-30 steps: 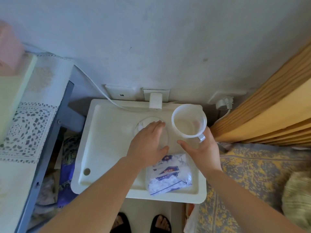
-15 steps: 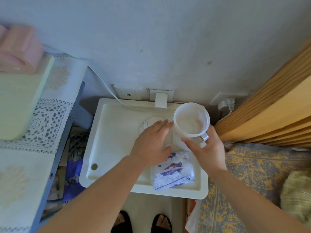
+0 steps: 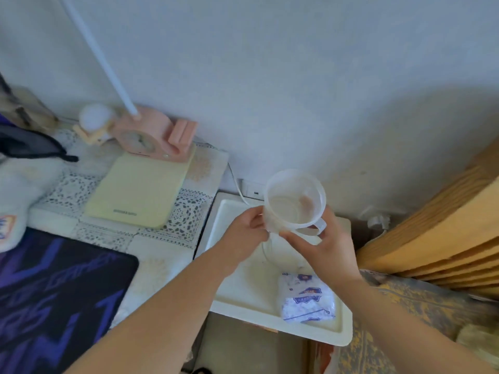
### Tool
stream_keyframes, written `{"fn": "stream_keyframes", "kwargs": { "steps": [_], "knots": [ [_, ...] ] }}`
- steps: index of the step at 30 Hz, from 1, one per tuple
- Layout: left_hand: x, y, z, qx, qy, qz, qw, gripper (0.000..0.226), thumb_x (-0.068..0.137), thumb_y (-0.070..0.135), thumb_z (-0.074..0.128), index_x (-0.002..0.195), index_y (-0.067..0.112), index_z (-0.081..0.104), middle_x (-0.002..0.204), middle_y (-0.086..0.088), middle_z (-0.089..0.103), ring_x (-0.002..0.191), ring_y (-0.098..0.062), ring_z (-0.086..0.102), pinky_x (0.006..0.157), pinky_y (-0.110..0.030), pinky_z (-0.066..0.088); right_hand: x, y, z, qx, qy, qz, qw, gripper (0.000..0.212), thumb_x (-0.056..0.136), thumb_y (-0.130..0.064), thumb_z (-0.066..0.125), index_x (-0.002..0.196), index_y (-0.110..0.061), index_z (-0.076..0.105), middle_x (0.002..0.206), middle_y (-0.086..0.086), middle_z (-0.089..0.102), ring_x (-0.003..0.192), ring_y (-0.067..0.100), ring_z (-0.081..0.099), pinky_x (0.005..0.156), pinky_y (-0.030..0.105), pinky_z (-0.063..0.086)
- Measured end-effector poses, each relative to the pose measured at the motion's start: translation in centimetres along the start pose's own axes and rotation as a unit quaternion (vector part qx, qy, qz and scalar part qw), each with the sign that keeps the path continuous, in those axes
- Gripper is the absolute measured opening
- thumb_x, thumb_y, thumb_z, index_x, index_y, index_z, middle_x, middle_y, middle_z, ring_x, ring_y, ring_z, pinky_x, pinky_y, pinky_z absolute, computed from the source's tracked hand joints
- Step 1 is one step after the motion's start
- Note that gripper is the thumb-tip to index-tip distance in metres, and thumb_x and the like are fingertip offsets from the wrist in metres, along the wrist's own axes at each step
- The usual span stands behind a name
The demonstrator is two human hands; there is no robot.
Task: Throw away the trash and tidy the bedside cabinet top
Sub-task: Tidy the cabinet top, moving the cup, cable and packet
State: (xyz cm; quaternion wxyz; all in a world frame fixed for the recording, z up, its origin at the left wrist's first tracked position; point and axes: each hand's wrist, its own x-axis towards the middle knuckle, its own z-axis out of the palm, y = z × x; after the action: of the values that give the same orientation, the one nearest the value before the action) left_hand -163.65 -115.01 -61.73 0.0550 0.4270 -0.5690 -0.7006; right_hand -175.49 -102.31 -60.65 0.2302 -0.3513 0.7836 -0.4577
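Hands cupped around raised plastic mug.

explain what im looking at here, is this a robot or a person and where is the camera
No robot here: a person works with two bare hands, and the camera sits on their head, looking forward and down, so the arms reach in from the bottom of the picture. The right hand holds a translucent plastic cup near its handle, lifted above the white bedside cabinet top. The left hand touches the cup's left side with its fingers. A blue and white plastic packet lies on the cabinet top. To the left, on a lace-covered table, sit a pale yellow pad and a pink clock.
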Motion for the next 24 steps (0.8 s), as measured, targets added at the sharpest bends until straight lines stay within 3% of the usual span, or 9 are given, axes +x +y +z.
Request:
{"fn": "stream_keyframes", "kwargs": {
  "steps": [4,8,11,15,17,19,24],
  "knots": [
    [-2.5,2.3,-4.6,-0.091,0.027,0.006,0.995,0.059,0.079,-0.016,0.044,0.129,0.015,0.054,0.123,0.002,0.065,0.115,-0.010,0.059,0.098,-0.032,0.045,0.9,-5.0,1.8,-0.005,-0.023,-0.033,0.999,0.060,0.069,-0.042,0.080,0.116,-0.055,0.045,0.104,-0.028,0.062,0.095,-0.005,0.060,0.074,0.008,0.046],
    [-5.8,3.9,-9.4,-0.182,0.026,0.019,0.983,0.055,0.081,-0.020,0.040,0.114,0.018,0.063,0.118,0.002,0.069,0.113,-0.010,0.061,0.099,-0.027,0.043,1.8,-8.9,5.1,0.021,-0.057,-0.055,0.997,0.063,0.066,-0.041,0.081,0.120,-0.045,0.049,0.108,-0.018,0.066,0.095,0.002,0.065,0.085,0.032,0.054],
    [-7.8,4.2,-13.3,-0.223,0.050,0.027,0.973,0.051,0.083,-0.021,0.043,0.103,0.021,0.064,0.104,0.008,0.073,0.107,-0.009,0.063,0.095,-0.027,0.045,2.1,-11.6,8.3,0.028,-0.082,-0.080,0.993,0.064,0.066,-0.040,0.082,0.121,-0.043,0.050,0.109,-0.017,0.067,0.095,0.004,0.066,0.086,0.034,0.055],
    [-10.1,3.8,-18.5,-0.281,0.078,0.035,0.956,0.053,0.085,-0.019,0.043,0.126,0.013,0.053,0.125,0.003,0.062,0.119,-0.015,0.057,0.092,-0.027,0.048,2.7,-14.8,12.9,0.039,-0.120,-0.103,0.987,0.061,0.066,-0.035,0.084,0.118,-0.038,0.053,0.104,-0.016,0.069,0.094,0.004,0.067,0.084,0.033,0.056],
    [-11.1,3.3,-20.8,-0.306,0.096,0.038,0.946,0.056,0.086,-0.017,0.043,0.135,0.009,0.046,0.133,0.000,0.057,0.121,-0.017,0.054,0.098,-0.031,0.044,2.7,-16.3,15.3,0.045,-0.134,-0.112,0.984,0.057,0.066,-0.031,0.084,0.114,-0.039,0.054,0.103,-0.015,0.069,0.093,0.005,0.067,0.079,0.026,0.056],
    [-11.9,2.9,-22.8,-0.321,0.111,0.042,0.940,0.058,0.086,-0.017,0.040,0.138,0.009,0.043,0.136,-0.001,0.055,0.124,-0.019,0.051,0.103,-0.034,0.039,2.6,-17.5,17.5,0.056,-0.147,-0.117,0.981,0.058,0.066,-0.029,0.085,0.113,-0.042,0.054,0.105,-0.015,0.068,0.092,0.004,0.067,0.075,0.020,0.056],
    [-12.9,1.7,-27.0,-0.333,0.146,0.050,0.930,0.062,0.085,-0.019,0.038,0.139,0.010,0.042,0.140,-0.002,0.051,0.126,-0.018,0.048,0.102,-0.034,0.038,2.8,-19.5,22.5,0.070,-0.177,-0.121,0.974,0.062,0.067,-0.033,0.083,0.121,-0.038,0.052,0.109,-0.016,0.067,0.094,0.004,0.066,0.082,0.027,0.055]
  ]
}}
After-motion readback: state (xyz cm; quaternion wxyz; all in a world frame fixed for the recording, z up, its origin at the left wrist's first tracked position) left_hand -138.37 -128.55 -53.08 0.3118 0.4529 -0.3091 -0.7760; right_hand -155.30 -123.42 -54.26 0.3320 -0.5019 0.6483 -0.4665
